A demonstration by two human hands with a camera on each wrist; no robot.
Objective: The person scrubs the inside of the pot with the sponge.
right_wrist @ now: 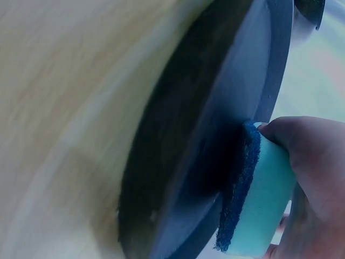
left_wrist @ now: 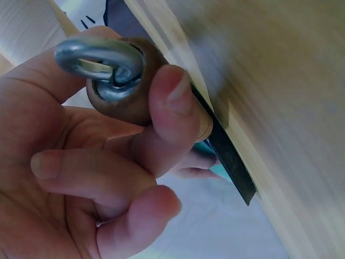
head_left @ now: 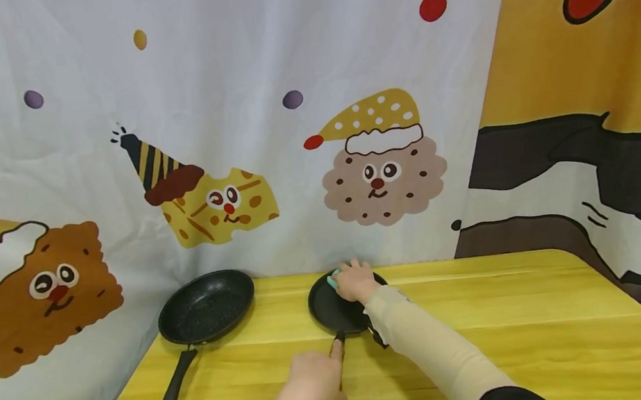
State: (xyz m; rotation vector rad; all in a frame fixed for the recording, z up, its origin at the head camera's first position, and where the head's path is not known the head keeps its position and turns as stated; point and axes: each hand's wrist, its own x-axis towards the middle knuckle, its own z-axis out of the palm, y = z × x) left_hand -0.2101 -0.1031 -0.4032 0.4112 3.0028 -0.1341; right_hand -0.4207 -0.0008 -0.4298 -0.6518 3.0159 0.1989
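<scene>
L hand (head_left: 317,377): we grip sm pan (head_left: 330,313) hndl (left_wrist: 123,111) @6 o'clk, fingers curled | R hand (head_left: 357,281): we pinch sponge (right_wrist: 272,189) @pan's 11 | lg pan (head_left: 206,309) @9

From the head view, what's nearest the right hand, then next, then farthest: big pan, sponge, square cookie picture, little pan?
1. Sponge, held in the right hand.
2. Little pan, under the sponge.
3. Big pan, over on the left.
4. Square cookie picture, far left on the curtain.
</scene>
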